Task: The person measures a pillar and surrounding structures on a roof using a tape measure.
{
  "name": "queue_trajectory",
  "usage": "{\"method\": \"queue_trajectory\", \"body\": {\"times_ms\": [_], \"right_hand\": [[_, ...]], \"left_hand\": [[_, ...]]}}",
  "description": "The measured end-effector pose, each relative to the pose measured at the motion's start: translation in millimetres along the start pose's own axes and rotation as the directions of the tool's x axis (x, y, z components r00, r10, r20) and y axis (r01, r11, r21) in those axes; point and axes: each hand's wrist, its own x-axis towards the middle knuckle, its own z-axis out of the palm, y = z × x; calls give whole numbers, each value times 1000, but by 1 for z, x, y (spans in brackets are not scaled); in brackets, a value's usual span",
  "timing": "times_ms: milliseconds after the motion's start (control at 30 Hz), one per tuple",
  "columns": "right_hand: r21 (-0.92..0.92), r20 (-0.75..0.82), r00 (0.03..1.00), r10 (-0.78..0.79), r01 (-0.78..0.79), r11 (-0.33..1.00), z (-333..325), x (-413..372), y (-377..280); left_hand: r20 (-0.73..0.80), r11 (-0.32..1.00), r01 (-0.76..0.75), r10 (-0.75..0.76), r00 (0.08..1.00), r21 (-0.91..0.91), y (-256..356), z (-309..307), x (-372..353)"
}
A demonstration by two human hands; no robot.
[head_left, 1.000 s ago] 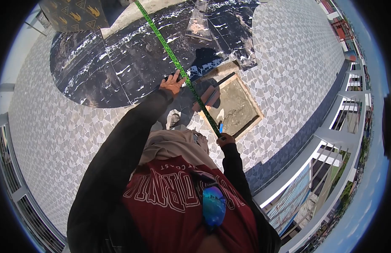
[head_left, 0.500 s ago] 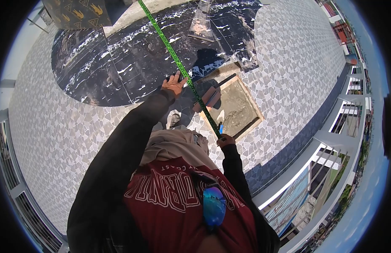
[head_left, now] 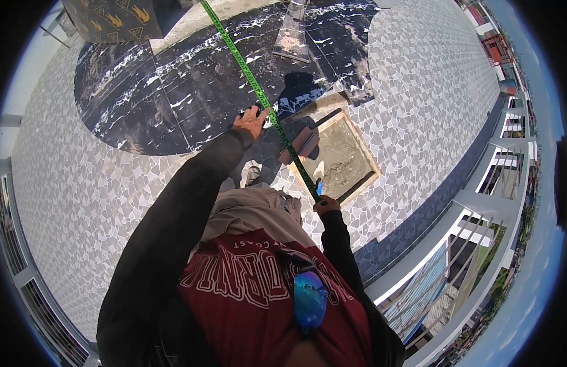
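A long green measuring tape runs from the top of the view down to my right hand, whose fingers are closed around its lower end. My left hand lies beside the tape at the edge of the black marbled surface, fingers spread, the fingertips at the tape's edge. Right of the tape is a square wooden-edged tray of wet grey mortar. Between the tape and the mortar lies a reddish-brown block. A small blue object is close to my right hand.
A printed box stands at the upper left. On the black surface lies a clear, dusty piece. Stone-patterned flooring surrounds it. White railings run along the right. My shoe shows below my left hand.
My left hand has shifted very slightly left, its fingers a little closer together. The tape and my right hand look almost unchanged.
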Motion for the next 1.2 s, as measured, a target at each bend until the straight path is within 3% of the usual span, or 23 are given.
{"method": "queue_trajectory", "body": {"times_ms": [367,467,567,600,633,700,733,767,800,833,900,967,1000,1033,1067,1100,1133,1167,1200], "right_hand": [[-26,24,999,40,-39,999,-4,-3,-8],[-9,-2,1000,5,-5,1000,-5,-5,-7],[-15,9,1000,5,-5,1000,-6,-4,-11],[-19,9,1000,12,-12,1000,-6,-4,-9],[-22,4,1000,-4,4,1000,-5,-4,-8],[-17,6,1000,-7,7,1000,-6,-2,-7],[-12,17,1000,8,-7,1000,-6,-3,-8],[-42,-13,998,-53,53,998,-8,-7,-13],[-48,-22,997,-68,67,997,-7,-7,-16],[-59,24,1000,14,-12,998,-7,-7,-18],[-51,82,992,97,-93,994,-4,-7,-18],[-33,67,988,139,-137,990,-13,-17,-37],[-4,63,978,199,-199,980,-14,-23,-45],[34,88,969,231,-235,972,-10,-23,-45],[15,95,972,214,-217,976,-3,-16,-32],[81,88,979,182,-190,978,1,-17,-28],[147,79,985,152,-162,976,6,-18,-20],[217,109,994,22,-45,975,16,-7,9],[209,103,995,17,-38,977,25,-23,13]], "left_hand": [[32,998,-45,43,999,53,-1,0,-5],[0,1000,-7,7,1000,-23,-6,10,-1],[74,950,31,-9,997,-310,-5,2,-13],[53,932,34,-16,998,-361,2,-4,-28],[-65,932,-20,-3,998,-361,3,6,-40],[-267,920,-221,135,954,-325,2,17,-67],[-259,877,-253,155,954,-408,5,12,-83],[-92,818,-144,111,990,-557,6,8,-98],[-208,800,-230,135,969,-554,-10,52,-99],[12,830,-152,188,982,-536,-16,45,-110],[76,813,-206,292,953,-544,-57,105,-127],[257,871,-122,271,928,-476,-96,115,-158],[294,941,-80,183,938,-330,-121,133,-172],[256,948,37,47,965,-316,-153,160,-192],[273,853,310,-207,940,-420,-172,150,-226],[298,764,451,-345,890,-462,-204,171,-253],[291,718,524,-436,852,-458,-230,179,-287],[305,663,582,-497,812,-470,-257,197,-319],[416,628,629,-473,776,-459,-295,223,-345]]}}
